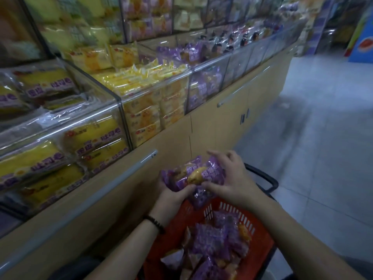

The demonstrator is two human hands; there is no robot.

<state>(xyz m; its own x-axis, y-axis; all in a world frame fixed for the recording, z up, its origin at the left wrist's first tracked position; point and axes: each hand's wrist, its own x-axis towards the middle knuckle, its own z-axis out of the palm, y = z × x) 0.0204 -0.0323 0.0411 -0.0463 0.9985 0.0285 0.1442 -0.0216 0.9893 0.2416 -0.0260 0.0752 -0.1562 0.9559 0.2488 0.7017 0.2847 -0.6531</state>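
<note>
I hold a bunch of purple-wrapped bread packets above an orange shopping basket. My left hand, with a dark bead bracelet on its wrist, grips the bunch from below, thumb over the wrappers. My right hand grips the bunch from the right side, thumb under it and fingers curved over the top. Several more purple packets lie inside the basket. One packet hangs down from the bunch toward the basket rim.
A long shop counter with clear acrylic bins runs along the left. The bins hold yellow bread packs, small yellow packs and purple packs. The basket's black handle sticks out behind. Grey tiled floor lies to the right.
</note>
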